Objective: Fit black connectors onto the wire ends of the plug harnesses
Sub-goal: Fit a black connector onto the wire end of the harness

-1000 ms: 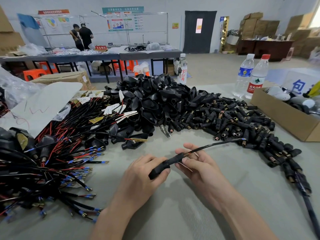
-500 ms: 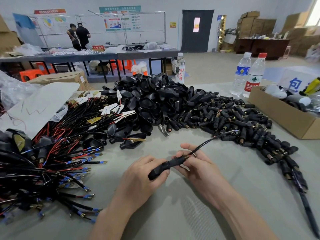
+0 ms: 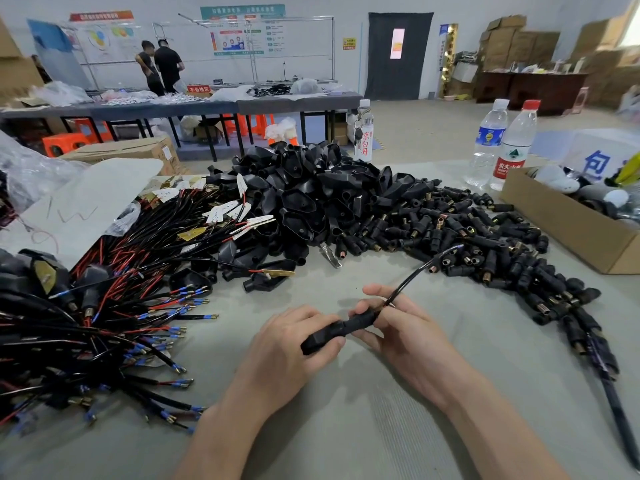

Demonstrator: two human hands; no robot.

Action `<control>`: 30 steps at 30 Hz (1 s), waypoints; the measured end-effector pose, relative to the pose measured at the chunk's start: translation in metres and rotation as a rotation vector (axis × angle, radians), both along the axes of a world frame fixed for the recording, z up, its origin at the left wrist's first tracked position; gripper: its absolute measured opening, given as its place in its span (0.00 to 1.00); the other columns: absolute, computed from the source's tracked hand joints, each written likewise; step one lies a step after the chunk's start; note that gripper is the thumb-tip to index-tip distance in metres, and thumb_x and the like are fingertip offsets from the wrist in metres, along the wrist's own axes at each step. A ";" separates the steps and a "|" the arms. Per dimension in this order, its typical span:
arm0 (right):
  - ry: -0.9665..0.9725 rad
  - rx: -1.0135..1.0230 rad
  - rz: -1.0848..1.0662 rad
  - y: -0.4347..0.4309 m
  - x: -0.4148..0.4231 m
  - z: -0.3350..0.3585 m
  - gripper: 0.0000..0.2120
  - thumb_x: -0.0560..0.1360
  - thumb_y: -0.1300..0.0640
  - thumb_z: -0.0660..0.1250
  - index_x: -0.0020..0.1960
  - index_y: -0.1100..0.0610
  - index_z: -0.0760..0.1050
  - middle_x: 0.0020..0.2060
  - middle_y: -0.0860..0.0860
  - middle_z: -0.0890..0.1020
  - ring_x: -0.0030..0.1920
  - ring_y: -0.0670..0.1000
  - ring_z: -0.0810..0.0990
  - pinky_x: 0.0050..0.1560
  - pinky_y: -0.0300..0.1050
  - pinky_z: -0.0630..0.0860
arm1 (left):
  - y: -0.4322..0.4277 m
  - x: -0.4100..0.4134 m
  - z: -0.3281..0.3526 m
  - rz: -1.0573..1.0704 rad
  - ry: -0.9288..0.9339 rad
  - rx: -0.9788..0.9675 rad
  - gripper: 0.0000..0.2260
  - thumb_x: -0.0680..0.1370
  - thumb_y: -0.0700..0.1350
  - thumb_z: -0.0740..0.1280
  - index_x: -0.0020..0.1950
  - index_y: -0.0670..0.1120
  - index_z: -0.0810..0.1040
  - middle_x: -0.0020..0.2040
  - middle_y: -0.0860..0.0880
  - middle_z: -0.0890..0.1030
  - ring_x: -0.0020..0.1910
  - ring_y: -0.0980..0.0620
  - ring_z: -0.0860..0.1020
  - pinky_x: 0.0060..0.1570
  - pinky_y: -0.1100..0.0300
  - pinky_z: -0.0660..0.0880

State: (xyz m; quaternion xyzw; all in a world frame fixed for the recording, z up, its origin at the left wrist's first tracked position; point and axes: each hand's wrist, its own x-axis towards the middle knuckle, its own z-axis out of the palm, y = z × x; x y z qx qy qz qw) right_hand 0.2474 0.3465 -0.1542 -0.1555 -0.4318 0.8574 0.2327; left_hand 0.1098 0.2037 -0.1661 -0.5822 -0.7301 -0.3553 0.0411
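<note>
Just above the table (image 3: 346, 427), the wire (image 3: 408, 278) is showing shorter and bending higher than a second ago, so it is probably sliding home. The black connector (image 3: 362, 321) is lying across both grips: left hand (image 3: 287, 344) clenching its thick end, right hand (image 3: 405, 327) pinching its neck where the wire enters.
</note>
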 end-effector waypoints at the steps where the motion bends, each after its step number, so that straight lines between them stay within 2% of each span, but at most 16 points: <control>1: 0.004 -0.016 0.005 0.000 0.000 0.000 0.19 0.74 0.75 0.55 0.57 0.60 0.76 0.42 0.57 0.81 0.48 0.55 0.83 0.54 0.52 0.81 | 0.000 0.001 0.000 0.006 0.015 0.005 0.10 0.76 0.57 0.66 0.56 0.58 0.79 0.47 0.60 0.78 0.45 0.57 0.77 0.48 0.54 0.75; 5: 0.020 -0.062 0.004 -0.003 0.000 0.003 0.16 0.75 0.74 0.55 0.54 0.60 0.75 0.43 0.58 0.82 0.48 0.55 0.84 0.50 0.50 0.81 | 0.000 0.003 0.002 0.039 0.089 0.020 0.11 0.76 0.57 0.66 0.56 0.58 0.79 0.49 0.60 0.79 0.47 0.57 0.77 0.49 0.54 0.74; 10: 0.040 -0.070 0.015 -0.009 0.002 0.004 0.12 0.78 0.73 0.58 0.53 0.60 0.74 0.48 0.61 0.81 0.54 0.57 0.83 0.51 0.48 0.82 | -0.001 0.002 0.003 0.056 0.142 0.028 0.13 0.76 0.55 0.66 0.58 0.54 0.82 0.48 0.57 0.80 0.46 0.54 0.78 0.48 0.52 0.76; 13: 0.041 -0.044 0.005 -0.012 0.002 0.006 0.10 0.79 0.72 0.59 0.55 0.61 0.72 0.50 0.61 0.81 0.56 0.57 0.83 0.52 0.45 0.81 | -0.001 0.002 0.004 0.059 0.134 0.042 0.13 0.76 0.54 0.67 0.58 0.53 0.82 0.48 0.57 0.80 0.46 0.54 0.78 0.47 0.51 0.76; 20: 0.045 -0.040 -0.115 -0.021 -0.004 0.004 0.10 0.80 0.73 0.58 0.52 0.61 0.72 0.46 0.57 0.84 0.50 0.53 0.85 0.46 0.41 0.82 | -0.001 0.004 0.007 0.066 0.107 0.056 0.12 0.76 0.54 0.67 0.58 0.55 0.81 0.47 0.58 0.79 0.45 0.56 0.76 0.46 0.52 0.75; 30: 0.036 0.076 -0.195 -0.026 -0.008 -0.002 0.10 0.80 0.72 0.58 0.49 0.59 0.72 0.48 0.56 0.85 0.53 0.52 0.85 0.50 0.41 0.81 | -0.001 0.004 0.010 0.054 0.026 0.033 0.12 0.77 0.56 0.65 0.58 0.56 0.81 0.47 0.61 0.79 0.47 0.59 0.74 0.50 0.52 0.73</control>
